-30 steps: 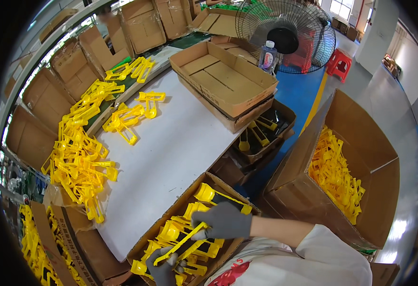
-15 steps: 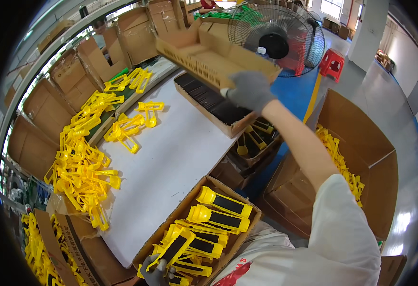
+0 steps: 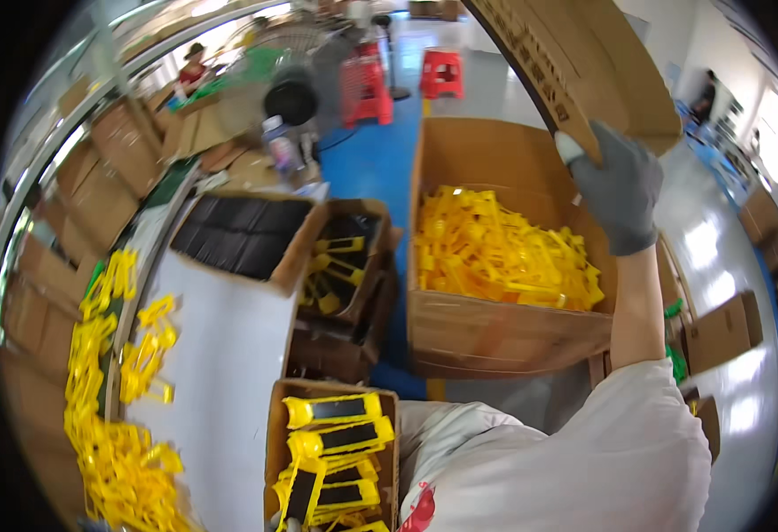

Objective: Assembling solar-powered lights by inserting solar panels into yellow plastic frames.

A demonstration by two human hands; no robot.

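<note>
My right hand [image 3: 620,186], in a grey glove with a pale thumb tip, grips the edge of a shallow cardboard tray [image 3: 615,62] raised at upper right. The tray is tilted and partly cut off by the picture's top. Beneath it stands a large carton [image 3: 504,332] heaped with yellow plastic frames [image 3: 504,257]. Only grey glove tips of my left hand [image 3: 291,525] show at the lower edge, by a yellow frame with a black strip [image 3: 302,492]; its grip is hidden. That piece lies in a cardboard box [image 3: 389,443] with several similar ones.
Loose yellow frames [image 3: 127,465] pile along the left of the white table [image 3: 216,372]. At its far end sits a tray of black strips [image 3: 245,235], beside a box of black-and-yellow pieces [image 3: 340,266]. A bottle [image 3: 281,146], fan [image 3: 291,93] and red stool [image 3: 442,73] are beyond.
My right hand has carried the cardboard tray from above the black strips rightward, over by the large carton. The view has turned right. My left hand has mostly dropped out of sight.
</note>
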